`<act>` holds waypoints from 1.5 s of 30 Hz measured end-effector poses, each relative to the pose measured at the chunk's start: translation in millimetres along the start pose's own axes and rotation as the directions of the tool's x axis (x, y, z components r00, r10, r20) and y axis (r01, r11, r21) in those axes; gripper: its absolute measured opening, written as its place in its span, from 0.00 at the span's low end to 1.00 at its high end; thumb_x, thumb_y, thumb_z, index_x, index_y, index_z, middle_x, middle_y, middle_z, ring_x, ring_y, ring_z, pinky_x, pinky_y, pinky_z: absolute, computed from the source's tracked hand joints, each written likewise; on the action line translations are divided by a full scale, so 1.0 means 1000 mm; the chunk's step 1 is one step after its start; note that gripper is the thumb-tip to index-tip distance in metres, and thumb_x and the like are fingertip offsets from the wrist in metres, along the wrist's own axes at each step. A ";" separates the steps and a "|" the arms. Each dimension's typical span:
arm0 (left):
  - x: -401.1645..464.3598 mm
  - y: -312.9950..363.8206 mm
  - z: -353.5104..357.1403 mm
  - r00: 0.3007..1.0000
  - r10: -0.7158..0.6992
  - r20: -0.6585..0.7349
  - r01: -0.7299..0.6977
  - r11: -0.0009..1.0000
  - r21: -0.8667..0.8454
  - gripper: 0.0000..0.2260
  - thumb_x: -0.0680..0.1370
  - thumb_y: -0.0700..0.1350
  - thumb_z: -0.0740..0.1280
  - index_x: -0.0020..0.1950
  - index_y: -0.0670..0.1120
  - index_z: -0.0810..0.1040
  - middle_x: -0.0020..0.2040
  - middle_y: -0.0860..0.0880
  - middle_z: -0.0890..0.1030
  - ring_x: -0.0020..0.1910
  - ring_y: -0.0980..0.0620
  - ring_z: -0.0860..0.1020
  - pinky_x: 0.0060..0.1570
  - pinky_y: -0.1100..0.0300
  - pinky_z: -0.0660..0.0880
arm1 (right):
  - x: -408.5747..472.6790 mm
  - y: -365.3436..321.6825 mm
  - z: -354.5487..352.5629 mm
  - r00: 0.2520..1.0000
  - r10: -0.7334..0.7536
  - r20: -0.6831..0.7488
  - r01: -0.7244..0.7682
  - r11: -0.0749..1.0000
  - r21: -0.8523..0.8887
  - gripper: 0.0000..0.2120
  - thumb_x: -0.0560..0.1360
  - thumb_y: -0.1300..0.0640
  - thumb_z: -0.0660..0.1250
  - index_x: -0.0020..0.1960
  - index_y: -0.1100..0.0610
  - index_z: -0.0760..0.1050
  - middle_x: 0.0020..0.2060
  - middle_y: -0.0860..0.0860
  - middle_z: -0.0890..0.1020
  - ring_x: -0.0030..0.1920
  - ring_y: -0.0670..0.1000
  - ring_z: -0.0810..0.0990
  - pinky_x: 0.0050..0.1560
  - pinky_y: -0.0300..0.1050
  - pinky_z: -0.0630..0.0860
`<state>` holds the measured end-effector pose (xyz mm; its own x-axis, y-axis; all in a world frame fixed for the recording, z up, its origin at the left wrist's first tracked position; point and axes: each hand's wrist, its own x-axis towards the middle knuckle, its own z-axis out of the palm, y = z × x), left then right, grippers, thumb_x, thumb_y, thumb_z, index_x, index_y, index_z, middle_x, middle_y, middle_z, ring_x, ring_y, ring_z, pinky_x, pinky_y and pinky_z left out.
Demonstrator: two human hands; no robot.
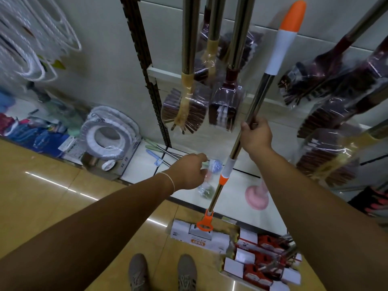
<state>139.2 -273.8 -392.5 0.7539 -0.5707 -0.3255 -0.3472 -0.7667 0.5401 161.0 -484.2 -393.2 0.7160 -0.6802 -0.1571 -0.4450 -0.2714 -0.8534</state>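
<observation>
The right hand (257, 136) gripped the stiff, probably light mop (258, 101) at its slick steel mid-shaft; whether the left hand (189, 171), fingers curled, held anything was unclear.

Glossy metal mop pole (255, 103), plastic-sleeved

The white wrapper (212, 240) at the foot of the mop (257, 101) carried orange letters, upside down to the camera, that read "LIGHT"; its smaller print was illegible. The cardboard box (126, 164) holding the white coil (92, 143) bore 2 Chinese characters, 双佳.
</observation>
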 end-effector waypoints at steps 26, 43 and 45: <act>-0.090 0.048 0.042 0.954 0.292 0.071 -0.228 0.855 -0.465 0.03 0.79 0.53 0.62 0.52 0.60 0.74 0.48 0.55 0.81 0.51 0.54 0.79 0.53 0.55 0.77 | -0.225 -0.029 -0.095 0.978 -0.139 0.155 0.162 0.976 -0.147 0.09 0.75 0.46 0.71 0.45 0.52 0.77 0.38 0.45 0.82 0.44 0.49 0.83 0.49 0.48 0.80; -0.208 0.114 -0.069 0.762 0.644 -0.068 -0.585 0.639 -0.500 0.13 0.74 0.55 0.70 0.34 0.49 0.78 0.28 0.53 0.74 0.29 0.56 0.70 0.32 0.57 0.67 | -0.363 -0.149 -0.177 0.945 -0.302 -0.128 0.281 0.946 -0.161 0.12 0.76 0.46 0.69 0.48 0.56 0.78 0.39 0.50 0.83 0.42 0.51 0.82 0.46 0.49 0.79; -0.216 0.142 -0.076 0.730 0.683 -0.039 -0.582 0.590 -0.560 0.13 0.76 0.50 0.70 0.39 0.42 0.79 0.32 0.51 0.77 0.33 0.54 0.74 0.37 0.57 0.71 | -0.371 -0.160 -0.206 0.924 -0.329 -0.195 0.300 0.940 -0.163 0.12 0.76 0.47 0.69 0.43 0.56 0.77 0.33 0.47 0.81 0.37 0.47 0.81 0.39 0.44 0.77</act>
<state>-30.3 -237.3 -186.4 0.3346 -0.9284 0.1614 -0.3309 0.0446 0.9426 -144.4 -328.6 -95.3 0.7030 -0.6720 0.2327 -0.2910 -0.5704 -0.7681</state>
